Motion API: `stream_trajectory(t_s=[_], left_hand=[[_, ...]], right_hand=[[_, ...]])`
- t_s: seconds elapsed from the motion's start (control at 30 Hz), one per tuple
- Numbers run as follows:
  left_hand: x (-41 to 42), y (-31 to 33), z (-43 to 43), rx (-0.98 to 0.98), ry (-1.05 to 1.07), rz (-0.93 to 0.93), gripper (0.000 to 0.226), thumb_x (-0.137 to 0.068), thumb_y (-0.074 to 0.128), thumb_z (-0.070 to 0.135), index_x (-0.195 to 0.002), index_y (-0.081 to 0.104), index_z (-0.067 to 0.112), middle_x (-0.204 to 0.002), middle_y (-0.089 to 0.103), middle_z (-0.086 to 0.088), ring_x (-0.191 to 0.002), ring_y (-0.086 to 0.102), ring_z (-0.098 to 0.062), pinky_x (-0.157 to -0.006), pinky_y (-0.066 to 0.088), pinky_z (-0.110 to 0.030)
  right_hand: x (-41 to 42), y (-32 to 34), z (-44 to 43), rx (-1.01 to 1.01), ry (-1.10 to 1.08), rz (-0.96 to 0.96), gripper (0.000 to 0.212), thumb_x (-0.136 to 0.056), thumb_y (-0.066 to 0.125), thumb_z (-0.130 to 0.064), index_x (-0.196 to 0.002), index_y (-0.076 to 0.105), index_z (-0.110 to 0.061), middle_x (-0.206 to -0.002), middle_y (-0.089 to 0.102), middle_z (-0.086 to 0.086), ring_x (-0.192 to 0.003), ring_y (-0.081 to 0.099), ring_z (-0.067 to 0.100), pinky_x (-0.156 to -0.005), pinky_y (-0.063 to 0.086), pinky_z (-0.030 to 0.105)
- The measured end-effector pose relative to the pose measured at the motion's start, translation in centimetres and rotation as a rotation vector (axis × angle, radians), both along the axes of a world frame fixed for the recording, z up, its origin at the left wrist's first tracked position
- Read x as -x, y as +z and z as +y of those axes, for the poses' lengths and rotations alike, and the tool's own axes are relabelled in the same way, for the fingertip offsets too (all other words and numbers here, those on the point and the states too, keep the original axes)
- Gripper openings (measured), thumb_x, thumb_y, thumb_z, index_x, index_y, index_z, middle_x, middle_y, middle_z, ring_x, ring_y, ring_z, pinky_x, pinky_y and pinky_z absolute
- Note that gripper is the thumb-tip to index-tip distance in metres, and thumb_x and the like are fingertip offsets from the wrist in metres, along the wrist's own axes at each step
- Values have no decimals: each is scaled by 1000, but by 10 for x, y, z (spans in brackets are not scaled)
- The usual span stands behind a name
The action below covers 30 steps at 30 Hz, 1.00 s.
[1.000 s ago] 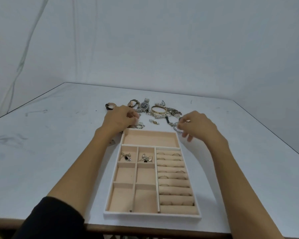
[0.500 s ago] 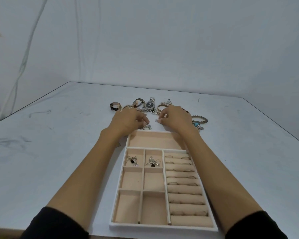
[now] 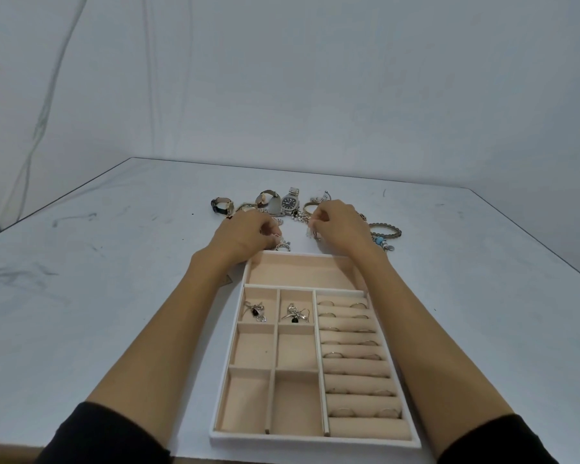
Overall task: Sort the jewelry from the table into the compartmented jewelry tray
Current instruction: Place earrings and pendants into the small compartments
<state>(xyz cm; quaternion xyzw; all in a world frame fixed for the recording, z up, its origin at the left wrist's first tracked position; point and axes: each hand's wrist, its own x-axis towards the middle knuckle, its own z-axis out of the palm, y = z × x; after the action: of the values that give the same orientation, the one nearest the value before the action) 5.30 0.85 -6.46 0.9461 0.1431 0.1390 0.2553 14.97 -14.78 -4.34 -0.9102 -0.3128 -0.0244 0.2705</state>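
The beige compartmented jewelry tray (image 3: 315, 442) lies in front of me. Two of its small top-left compartments hold silver earrings (image 3: 256, 311), and rings (image 3: 334, 355) sit in the roll slots on the right. Its wide top compartment (image 3: 307, 272) holds nothing. The jewelry pile (image 3: 293, 209) lies just beyond the tray. My left hand (image 3: 245, 234) hovers over the pile's left part with curled fingers, next to a small silver piece (image 3: 283, 245); whether it holds that piece is hidden. My right hand (image 3: 339, 229) pinches a small dangling silver piece (image 3: 312, 232) at the pile's middle.
In the pile are a steel watch (image 3: 289, 202), a dark-strap watch (image 3: 221, 205), a gold bangle (image 3: 310, 206), a beaded bracelet (image 3: 386, 230) and a blue charm bracelet (image 3: 380, 242). The table edge (image 3: 114, 458) runs just below the tray, and a pale wall stands behind.
My right hand has moved left from the pile's right side to its middle and now pinches a silver piece. The left hand has stayed at the pile's left part.
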Motion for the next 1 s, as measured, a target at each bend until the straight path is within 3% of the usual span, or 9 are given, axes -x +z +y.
stream_trajectory(t_s=[0.1,0.2,0.33,0.4,0.5,0.67,0.83,1.0], left_hand=[[3,-2,1,52,-5,-71,9,-85,68,23,-84,65,31,-85,65,15,-81,58,-9,-80,47,-32],[4,-3,0,77,-5,-159,7,-88,64,21,-87,64,29,-93,67,10,-86,58,-11,-79,46,-31],[7,3,-3,259,-10,-274,5,-88,65,16,-88,65,22,-83,64,11,-74,55,-4,-81,48,-32],[10,9,-7,384,-17,-321,6,-87,67,13,-88,67,18,-85,67,6,-79,60,-9,-87,50,-32],[16,19,-12,510,-19,-375,5,-86,68,13,-89,66,17,-93,70,-3,-89,63,-14,-88,50,-27],[23,28,-12,608,-15,-458,5,-89,65,13,-94,66,14,-87,72,-2,-83,66,-7,-77,49,-12],[27,27,-9,625,3,-462,6,-89,65,14,-95,67,16,-85,72,-3,-83,65,-14,-83,49,-25],[30,28,-8,619,10,-443,9,-89,65,15,-97,68,15,-87,73,-3,-80,63,-14,-77,46,-22]], right_hand=[[-4,2,0,-123,18,57,8,-89,57,-17,-83,62,-21,-91,61,-2,-90,57,20,-77,45,35],[-1,8,-3,-293,54,174,20,-87,60,-15,-71,58,-26,-80,62,-1,-76,57,19,-65,45,33],[6,16,-7,-417,88,280,9,-88,62,-15,-80,63,-18,-90,69,5,-71,59,17,-52,43,25],[8,18,-8,-467,103,349,4,-89,62,-15,-88,65,-12,-89,68,5,-70,60,17,-50,45,23],[10,22,-11,-556,128,494,5,-90,62,-12,-93,64,-8,-88,67,6,-68,61,18,-53,49,26],[12,27,-18,-655,161,633,9,-91,63,-12,-98,63,-6,-89,65,6,-62,65,16,-60,56,28],[8,23,-23,-685,205,619,3,-87,67,-4,-87,68,-6,-74,68,6,-59,67,14,-64,58,26],[5,18,-25,-614,203,553,13,-82,65,10,-91,70,2,-80,68,17,-67,68,21,-69,60,27]])
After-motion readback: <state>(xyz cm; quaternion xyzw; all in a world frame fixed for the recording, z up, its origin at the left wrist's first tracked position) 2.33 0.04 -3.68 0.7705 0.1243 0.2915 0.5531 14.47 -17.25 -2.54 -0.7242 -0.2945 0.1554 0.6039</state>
